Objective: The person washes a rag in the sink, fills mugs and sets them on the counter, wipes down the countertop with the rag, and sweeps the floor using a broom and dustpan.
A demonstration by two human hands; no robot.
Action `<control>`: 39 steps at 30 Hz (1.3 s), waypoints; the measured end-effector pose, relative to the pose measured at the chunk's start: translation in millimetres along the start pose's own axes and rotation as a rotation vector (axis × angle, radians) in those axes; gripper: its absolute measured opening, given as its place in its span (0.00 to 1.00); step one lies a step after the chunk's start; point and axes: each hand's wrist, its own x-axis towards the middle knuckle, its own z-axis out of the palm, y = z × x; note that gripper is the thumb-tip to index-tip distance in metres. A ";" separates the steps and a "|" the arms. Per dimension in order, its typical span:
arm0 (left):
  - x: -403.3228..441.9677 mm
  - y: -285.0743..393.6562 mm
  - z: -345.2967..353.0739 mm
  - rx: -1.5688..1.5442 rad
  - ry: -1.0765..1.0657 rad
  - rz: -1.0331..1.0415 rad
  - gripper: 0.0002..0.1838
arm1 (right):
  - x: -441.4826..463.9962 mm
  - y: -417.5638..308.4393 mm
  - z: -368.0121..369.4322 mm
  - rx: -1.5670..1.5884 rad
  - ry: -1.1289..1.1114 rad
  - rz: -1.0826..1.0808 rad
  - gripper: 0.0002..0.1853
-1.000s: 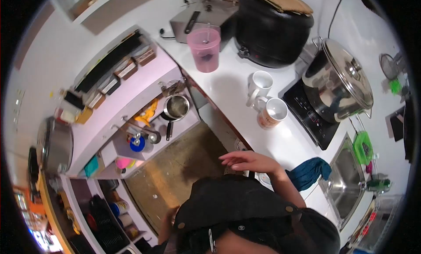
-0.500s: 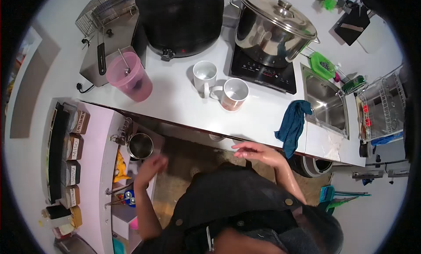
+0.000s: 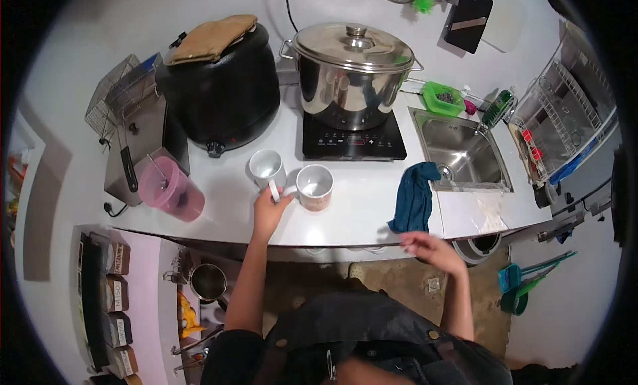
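Note:
Two white mugs stand on the white counter, a left mug (image 3: 266, 165) and a right mug (image 3: 314, 187) with a print on its side. Their handles face each other, and my left hand (image 3: 270, 215) is closed around them. My right hand (image 3: 432, 252) hangs at the counter's front edge, fingers loosely bent and apart, with nothing in it. Just above it lies a dark blue cloth (image 3: 415, 199), draped toward the sink; hand and cloth appear apart.
Behind the mugs stand a black soup warmer (image 3: 219, 96) and a lidded steel pot (image 3: 352, 79) on an induction cooker (image 3: 355, 142). A pink pitcher (image 3: 174, 192) is at left, a sink (image 3: 462, 149) at right. Below left are labelled containers (image 3: 117, 293) and a small pot (image 3: 208, 282).
My left hand has moved up from below the counter onto the mug handles. My right hand has come close to the cloth. The camera view has shifted, showing more of the back wall.

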 end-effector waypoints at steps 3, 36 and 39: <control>-9.4 -6.7 11.2 -0.092 -0.040 -0.019 0.15 | 28.1 -44.6 -60.7 -0.055 0.132 -0.165 0.16; -80.4 48.6 76.3 -0.334 -0.004 -0.309 0.20 | 401.7 -446.3 71.0 -0.864 0.604 -1.448 0.10; -73.3 46.4 69.3 -0.254 0.036 -0.321 0.24 | 386.9 -474.7 8.8 -0.979 0.658 -1.455 0.08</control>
